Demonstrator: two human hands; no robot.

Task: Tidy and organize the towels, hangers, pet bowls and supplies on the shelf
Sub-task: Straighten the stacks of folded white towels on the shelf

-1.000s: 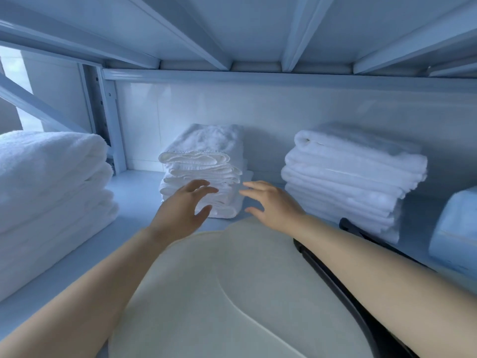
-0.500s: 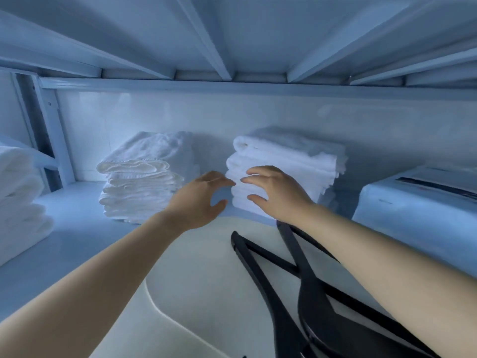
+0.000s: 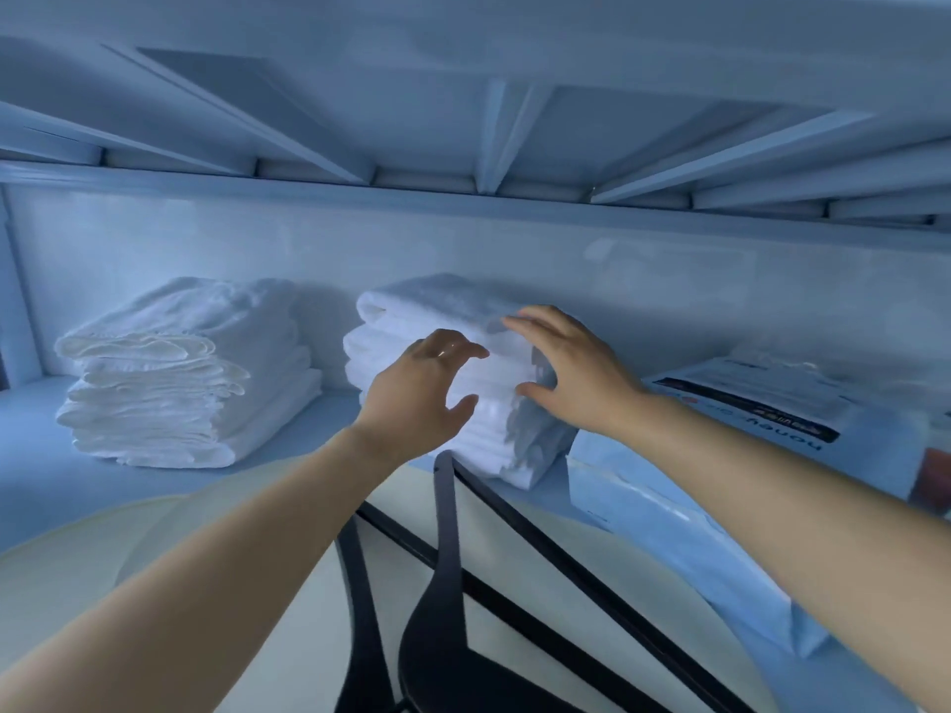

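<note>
A second before, both hands hung near the smaller towel pile [image 3: 185, 373]. By this moment they had reached the taller towel stack [image 3: 411, 313], which stood at the back of the shelf [image 3: 31, 455], toward 12 o'clock from the person. The smaller pile sat at 9 o'clock from the stack, a little apart from it.

The right hand [image 3: 576, 375] had landed on the stack, its fingers [image 3: 530, 321] laid fairly straight over the top front edge and its thumb against the front face. It spanned the folds but had not closed on them. The left hand [image 3: 424, 391] was spread and lightly curved before the front face, holding nothing, and whether it touched the cloth could not be told.

The black hangers [image 3: 442, 558] lay at 6 o'clock from the stack on a pale round tray [image 3: 103, 558], and a plastic-wrapped package [image 3: 746, 403] sat at 3 o'clock, just beside it.

The reach suggested that this stack was next to be squared or shifted. The hangers looked unsorted.
</note>
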